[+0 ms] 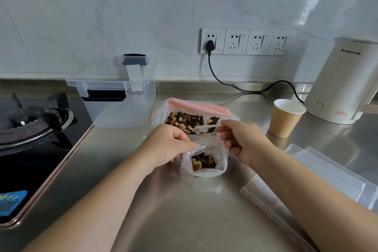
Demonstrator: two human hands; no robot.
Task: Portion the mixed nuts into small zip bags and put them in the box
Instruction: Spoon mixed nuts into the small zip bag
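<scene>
With my left hand (169, 143) pinching one lip of the small zip bag (205, 157) at frame centre and my right hand (243, 139) pinching the other, the filling step appears done; next, I press the zip closed and carry it to the clear box (120, 96) at upper left.

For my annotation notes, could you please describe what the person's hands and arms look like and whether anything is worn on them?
Both forearms are bare to the frame edge: no sleeves are visible. The left hand and right hand wear no gloves, and no rings, watch or bracelet show. Fingernails appear short and unpainted.
</scene>
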